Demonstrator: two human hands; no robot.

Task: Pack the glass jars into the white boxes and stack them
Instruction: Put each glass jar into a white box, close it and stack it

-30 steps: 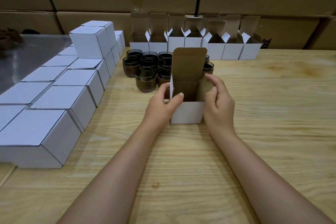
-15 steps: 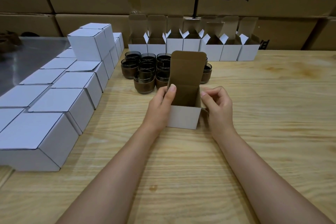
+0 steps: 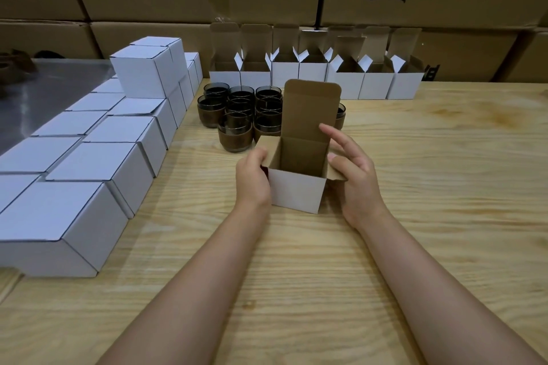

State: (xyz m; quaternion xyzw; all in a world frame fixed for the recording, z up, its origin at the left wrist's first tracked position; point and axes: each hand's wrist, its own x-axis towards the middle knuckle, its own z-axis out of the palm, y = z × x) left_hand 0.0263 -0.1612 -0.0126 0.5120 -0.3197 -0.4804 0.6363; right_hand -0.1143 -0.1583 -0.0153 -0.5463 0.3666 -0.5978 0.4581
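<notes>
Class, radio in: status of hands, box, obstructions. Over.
Left hand grips box; right hand touches its side flap. Lid up, no jar seen inside. Jars behind, nothing blocking.

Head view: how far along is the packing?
Done: closed white boxes lined up at left, some stacked. In hand: left hand grips an open box, right hand at its flap; no jar shows inside. Left: the jars and the row of open boxes behind.
</notes>
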